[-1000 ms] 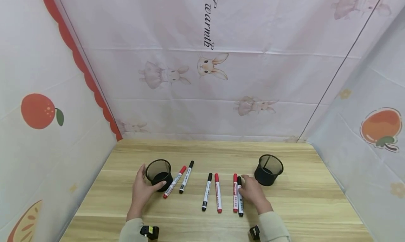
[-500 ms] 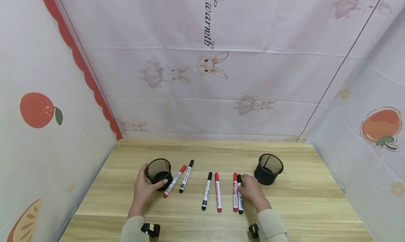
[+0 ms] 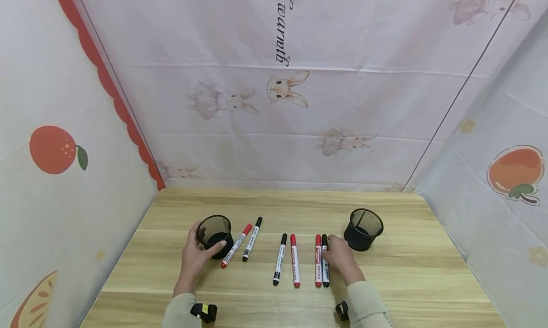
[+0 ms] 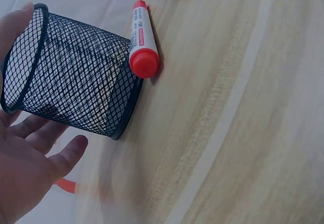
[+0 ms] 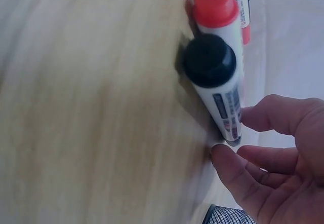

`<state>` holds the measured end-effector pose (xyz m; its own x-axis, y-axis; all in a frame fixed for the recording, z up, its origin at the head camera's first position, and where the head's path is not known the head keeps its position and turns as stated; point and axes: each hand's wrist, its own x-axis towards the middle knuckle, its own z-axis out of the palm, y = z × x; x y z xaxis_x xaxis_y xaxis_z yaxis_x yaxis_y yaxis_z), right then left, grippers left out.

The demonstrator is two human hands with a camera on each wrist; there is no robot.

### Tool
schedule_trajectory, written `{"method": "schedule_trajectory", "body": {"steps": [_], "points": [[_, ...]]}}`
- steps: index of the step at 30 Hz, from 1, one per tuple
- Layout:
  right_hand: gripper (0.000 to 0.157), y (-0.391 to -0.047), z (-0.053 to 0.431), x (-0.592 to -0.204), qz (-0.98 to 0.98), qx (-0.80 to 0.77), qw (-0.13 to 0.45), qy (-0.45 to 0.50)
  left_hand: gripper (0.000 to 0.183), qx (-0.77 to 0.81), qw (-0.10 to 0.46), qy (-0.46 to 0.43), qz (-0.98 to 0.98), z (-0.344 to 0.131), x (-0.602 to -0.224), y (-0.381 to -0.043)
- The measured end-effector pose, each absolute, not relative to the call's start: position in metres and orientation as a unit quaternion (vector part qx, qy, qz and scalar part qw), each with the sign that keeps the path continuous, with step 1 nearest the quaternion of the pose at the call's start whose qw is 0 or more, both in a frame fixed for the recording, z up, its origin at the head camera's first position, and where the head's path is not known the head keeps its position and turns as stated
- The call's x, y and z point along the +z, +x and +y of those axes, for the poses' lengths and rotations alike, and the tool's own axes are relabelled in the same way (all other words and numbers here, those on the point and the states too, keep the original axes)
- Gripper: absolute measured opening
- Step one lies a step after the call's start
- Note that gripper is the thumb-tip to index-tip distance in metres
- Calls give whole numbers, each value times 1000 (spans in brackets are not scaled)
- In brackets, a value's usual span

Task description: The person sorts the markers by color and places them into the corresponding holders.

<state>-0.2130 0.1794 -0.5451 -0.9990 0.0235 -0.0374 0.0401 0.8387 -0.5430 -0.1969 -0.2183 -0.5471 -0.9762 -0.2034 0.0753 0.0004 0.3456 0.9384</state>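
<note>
Rabbit-print backdrop [image 3: 274, 154], white sidewalls [image 3: 77, 209], wooden tabletop [image 3: 299, 211]

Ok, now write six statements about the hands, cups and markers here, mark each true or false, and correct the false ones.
1. The left hand touches the left mesh cup. True.
2. A marker stands in that cup. False: no marker is inside it.
3. The right hand touches the rightmost black-capped marker. True.
4. That marker lies well apart from all the others. False: the rightmost red-capped marker lies right alongside it.
5. The right mesh cup stands to the right of all the markers. True.
6. Every marker has a black cap. False: the leftmost marker, for one, has a red cap.
</note>
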Motion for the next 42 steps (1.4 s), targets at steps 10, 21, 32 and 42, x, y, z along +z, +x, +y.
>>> {"method": "schedule_trajectory", "body": {"steps": [10,21,32,42], "points": [[26,-219,177,-549,952,-299,37,47,101,-586,87,56,-804,-214,-546,-194],[45,-213,178,-538,939,-336,28,67,99,-591,90,51,-800,-213,-546,-192],[51,-213,169,-526,928,-367,24,55,98,-585,73,54,-806,-214,-543,-191],[48,-215,153,-520,919,-393,-24,19,97,-595,75,38,-799,-213,-543,-192]]}}
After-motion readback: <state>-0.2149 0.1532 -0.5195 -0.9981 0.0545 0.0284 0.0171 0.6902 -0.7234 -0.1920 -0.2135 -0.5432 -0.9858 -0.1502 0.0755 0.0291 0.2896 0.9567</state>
